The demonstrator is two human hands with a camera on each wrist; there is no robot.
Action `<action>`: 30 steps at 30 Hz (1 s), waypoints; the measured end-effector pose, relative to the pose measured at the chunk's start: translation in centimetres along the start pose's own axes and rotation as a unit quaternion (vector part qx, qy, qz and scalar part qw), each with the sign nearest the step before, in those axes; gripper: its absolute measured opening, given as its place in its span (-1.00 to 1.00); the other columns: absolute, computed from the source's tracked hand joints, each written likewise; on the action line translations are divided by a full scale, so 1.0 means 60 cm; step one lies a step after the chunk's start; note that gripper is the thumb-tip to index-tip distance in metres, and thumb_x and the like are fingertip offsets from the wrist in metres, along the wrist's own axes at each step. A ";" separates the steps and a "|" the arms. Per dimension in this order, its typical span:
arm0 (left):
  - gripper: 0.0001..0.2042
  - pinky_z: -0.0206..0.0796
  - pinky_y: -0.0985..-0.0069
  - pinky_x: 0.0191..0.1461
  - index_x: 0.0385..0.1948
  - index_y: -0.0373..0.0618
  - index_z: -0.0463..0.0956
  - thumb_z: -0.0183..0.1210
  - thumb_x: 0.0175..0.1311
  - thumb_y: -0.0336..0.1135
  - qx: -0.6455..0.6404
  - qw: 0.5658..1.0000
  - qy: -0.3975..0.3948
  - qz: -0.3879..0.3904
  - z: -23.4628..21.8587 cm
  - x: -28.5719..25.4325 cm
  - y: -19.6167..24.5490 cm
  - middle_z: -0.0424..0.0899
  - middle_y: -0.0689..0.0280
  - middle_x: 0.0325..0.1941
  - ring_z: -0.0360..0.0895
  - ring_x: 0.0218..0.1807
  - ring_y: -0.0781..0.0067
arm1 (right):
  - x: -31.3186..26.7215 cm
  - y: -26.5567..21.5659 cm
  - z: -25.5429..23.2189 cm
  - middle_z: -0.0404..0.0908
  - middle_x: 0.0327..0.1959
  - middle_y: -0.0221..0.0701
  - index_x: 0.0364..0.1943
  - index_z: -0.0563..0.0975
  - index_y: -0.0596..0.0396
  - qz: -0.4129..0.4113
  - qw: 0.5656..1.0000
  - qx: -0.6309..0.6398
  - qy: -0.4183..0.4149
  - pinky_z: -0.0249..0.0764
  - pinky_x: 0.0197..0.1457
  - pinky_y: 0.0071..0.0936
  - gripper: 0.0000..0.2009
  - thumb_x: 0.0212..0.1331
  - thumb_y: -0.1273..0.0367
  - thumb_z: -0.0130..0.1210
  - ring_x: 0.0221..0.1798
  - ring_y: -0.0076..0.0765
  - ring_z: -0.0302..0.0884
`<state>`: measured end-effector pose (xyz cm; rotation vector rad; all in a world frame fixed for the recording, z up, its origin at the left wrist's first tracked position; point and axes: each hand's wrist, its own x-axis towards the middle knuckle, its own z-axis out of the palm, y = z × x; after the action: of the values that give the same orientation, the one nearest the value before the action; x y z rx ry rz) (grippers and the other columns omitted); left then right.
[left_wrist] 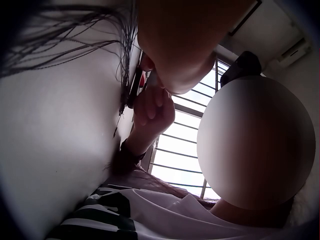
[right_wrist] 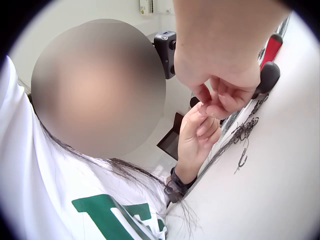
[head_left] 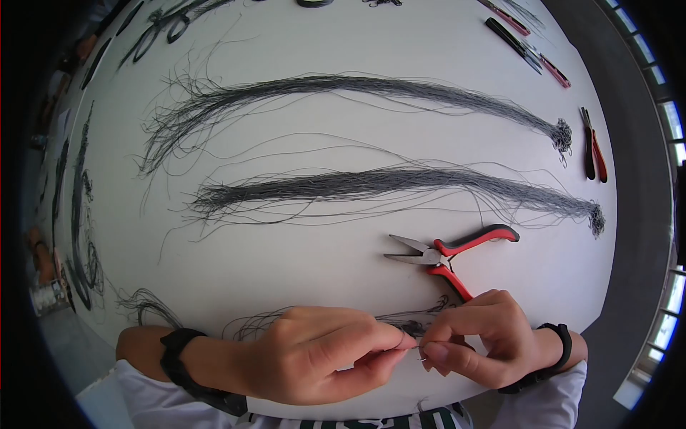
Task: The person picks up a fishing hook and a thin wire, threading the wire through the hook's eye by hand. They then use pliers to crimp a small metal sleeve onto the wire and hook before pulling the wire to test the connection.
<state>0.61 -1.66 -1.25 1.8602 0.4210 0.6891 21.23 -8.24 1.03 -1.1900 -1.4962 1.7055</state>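
My left hand (head_left: 325, 354) pinches a thin dark line between thumb and forefinger, low in the head view. Facing it, my right hand (head_left: 489, 339) pinches a small fish hook (head_left: 421, 359) at the line's end; the fingers hide most of it. The fingertips of both hands nearly meet. Behind them on the table lies a loose bunch of dark lines (head_left: 250, 325), partly covered by the left hand. In the right wrist view, its hooks (right_wrist: 243, 131) lie tangled beside the hands. Long-nose pliers (head_left: 432, 256) with red and black handles lie spread just beyond the right hand.
Two long bundles of grey lines (head_left: 343, 84) (head_left: 357, 187) stretch across the white table, hooks clustered at their right ends. More pliers (head_left: 593, 146) and cutters (head_left: 525, 46) lie along the right edge. Scissors (head_left: 161, 32) lie far left, with dark strands (head_left: 80, 207) along the left edge.
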 end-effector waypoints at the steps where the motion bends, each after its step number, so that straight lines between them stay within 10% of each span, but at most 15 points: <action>1: -0.83 0.13 0.68 -0.73 -0.43 -0.24 0.53 0.21 -0.13 -0.63 0.000 1.000 0.000 0.000 -0.001 0.001 0.002 0.43 0.37 -0.76 0.32 -0.78 0.61 | 0.000 0.000 0.001 0.57 -0.62 -0.41 -0.49 0.52 0.23 -0.001 1.000 0.003 0.003 0.39 -0.58 -0.67 -0.84 0.16 0.47 -0.04 -0.62 -0.54 0.52; 20: -0.84 0.10 0.62 -0.75 -0.52 -0.26 0.51 0.25 -0.18 -0.65 0.060 0.996 0.024 0.064 0.002 -0.002 -0.002 0.40 0.33 -0.79 0.30 -0.81 0.53 | 0.010 0.022 0.020 0.53 -0.62 -0.39 -0.49 0.53 0.19 -0.158 0.976 -0.129 0.081 0.28 -0.69 -0.68 -0.94 -0.07 0.52 0.18 -0.72 -0.52 0.39; 30: -0.88 0.19 0.74 -0.67 -0.46 -0.27 0.53 0.24 -0.08 -0.60 0.000 0.999 0.001 -0.044 -0.002 0.000 0.004 0.53 0.32 -0.68 0.42 -0.71 0.63 | 0.008 0.028 0.016 0.46 -0.59 -0.43 -0.48 0.52 0.13 -0.316 0.823 -0.446 0.154 0.31 -0.71 -0.72 -0.79 -0.36 0.54 0.18 -0.69 -0.55 0.40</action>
<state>0.54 -1.66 -0.97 1.8300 0.5022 0.6315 20.36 -8.61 -0.73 -1.0882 -2.2081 0.3043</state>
